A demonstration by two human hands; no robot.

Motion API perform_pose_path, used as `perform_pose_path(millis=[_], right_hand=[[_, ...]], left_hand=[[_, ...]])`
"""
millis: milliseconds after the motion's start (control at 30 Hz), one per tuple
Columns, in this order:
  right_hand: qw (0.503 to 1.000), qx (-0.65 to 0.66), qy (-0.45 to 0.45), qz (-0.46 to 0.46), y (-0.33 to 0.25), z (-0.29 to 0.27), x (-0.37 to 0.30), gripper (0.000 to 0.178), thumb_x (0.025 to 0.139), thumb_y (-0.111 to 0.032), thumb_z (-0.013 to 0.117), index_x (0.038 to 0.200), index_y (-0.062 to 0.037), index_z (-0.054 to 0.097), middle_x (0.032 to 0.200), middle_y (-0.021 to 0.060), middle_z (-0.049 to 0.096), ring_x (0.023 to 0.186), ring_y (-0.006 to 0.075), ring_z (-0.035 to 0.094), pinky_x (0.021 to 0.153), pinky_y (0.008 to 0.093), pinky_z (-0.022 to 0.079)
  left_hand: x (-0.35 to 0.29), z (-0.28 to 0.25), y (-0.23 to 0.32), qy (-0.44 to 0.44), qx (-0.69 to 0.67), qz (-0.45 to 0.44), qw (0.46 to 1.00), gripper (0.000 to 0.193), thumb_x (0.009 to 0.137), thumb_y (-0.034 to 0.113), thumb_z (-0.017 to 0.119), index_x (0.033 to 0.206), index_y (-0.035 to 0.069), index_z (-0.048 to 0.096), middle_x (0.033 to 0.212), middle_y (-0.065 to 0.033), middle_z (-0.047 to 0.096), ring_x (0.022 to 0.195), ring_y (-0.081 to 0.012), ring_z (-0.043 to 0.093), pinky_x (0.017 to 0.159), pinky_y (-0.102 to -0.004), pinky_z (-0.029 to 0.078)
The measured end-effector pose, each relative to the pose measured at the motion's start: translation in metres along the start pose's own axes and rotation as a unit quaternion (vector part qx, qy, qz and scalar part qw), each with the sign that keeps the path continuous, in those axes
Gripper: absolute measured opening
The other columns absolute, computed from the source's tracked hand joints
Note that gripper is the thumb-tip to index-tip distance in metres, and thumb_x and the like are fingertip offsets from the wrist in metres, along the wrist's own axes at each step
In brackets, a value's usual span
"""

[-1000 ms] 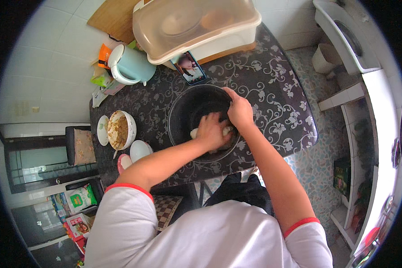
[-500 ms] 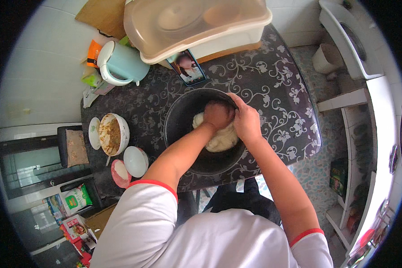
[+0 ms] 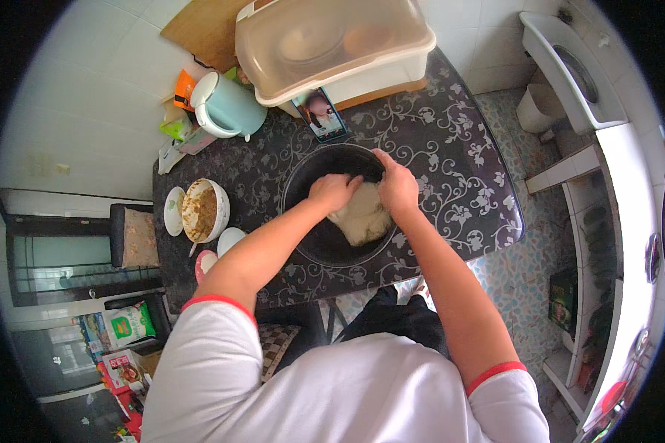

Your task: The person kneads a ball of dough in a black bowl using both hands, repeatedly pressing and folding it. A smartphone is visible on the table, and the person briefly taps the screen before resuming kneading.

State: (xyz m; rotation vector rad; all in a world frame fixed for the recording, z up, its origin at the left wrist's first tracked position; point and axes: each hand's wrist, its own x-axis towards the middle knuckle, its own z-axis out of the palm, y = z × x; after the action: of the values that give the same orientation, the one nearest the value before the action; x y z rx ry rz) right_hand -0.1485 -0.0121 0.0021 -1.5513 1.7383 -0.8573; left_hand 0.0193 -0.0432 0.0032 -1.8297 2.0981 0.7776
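Note:
A dark round basin (image 3: 301,240) stands on the patterned table in front of me. In it lies a lump of pale dough (image 3: 363,220), smooth and somewhat flattened, toward the basin's right side. My left hand (image 3: 334,193) reaches inside, its fingers curled on the dough's upper left edge with the thumb pointing right; the fingertips are partly hidden. My right hand (image 3: 397,186) is wrapped over the basin's right rim, its thumb at the top and its other fingers largely out of sight.
Left of the basin are a white bowl with brownish contents (image 3: 206,212), a small dish (image 3: 174,211), a white bowl (image 3: 230,241) and a pink bowl (image 3: 205,263). Behind stand a light blue kettle (image 3: 229,109), a phone (image 3: 320,117) and a lidded plastic box (image 3: 332,52).
My left hand has moved up and left from pressing in the dough to its edge. The dough shows more of its surface. My right hand still holds the rim. The view has shifted slightly.

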Motion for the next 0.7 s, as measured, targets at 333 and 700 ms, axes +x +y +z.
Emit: perform_pose_path(millis=[333,700], right_hand=[[0.998,0.008,-0.051,-0.042,-0.006,-0.006,-0.003,0.051,0.079,0.004,0.048,0.125,-0.0151,0.057,0.1,0.0219,0.065,0.093,0.0392,0.062,0.081,0.0463,0.049],[0.997,0.018,-0.029,-0.067,0.009,0.001,0.0,0.055,0.073,0.005,0.053,0.125,-0.0117,0.058,0.096,0.0223,0.066,0.091,0.0395,0.063,0.081,0.0461,0.049]], left_hand=[[0.006,0.08,0.04,0.312,-0.184,-0.281,0.889,0.027,0.089,0.031,0.051,0.101,0.009,0.061,0.107,-0.0177,0.058,0.102,-0.0381,0.056,0.083,-0.0497,0.044],[0.055,0.085,0.004,0.34,-0.161,-0.135,0.917,0.041,0.091,0.033,0.046,0.084,0.0,0.068,0.088,-0.0244,0.066,0.083,-0.0443,0.062,0.075,-0.052,0.047]])
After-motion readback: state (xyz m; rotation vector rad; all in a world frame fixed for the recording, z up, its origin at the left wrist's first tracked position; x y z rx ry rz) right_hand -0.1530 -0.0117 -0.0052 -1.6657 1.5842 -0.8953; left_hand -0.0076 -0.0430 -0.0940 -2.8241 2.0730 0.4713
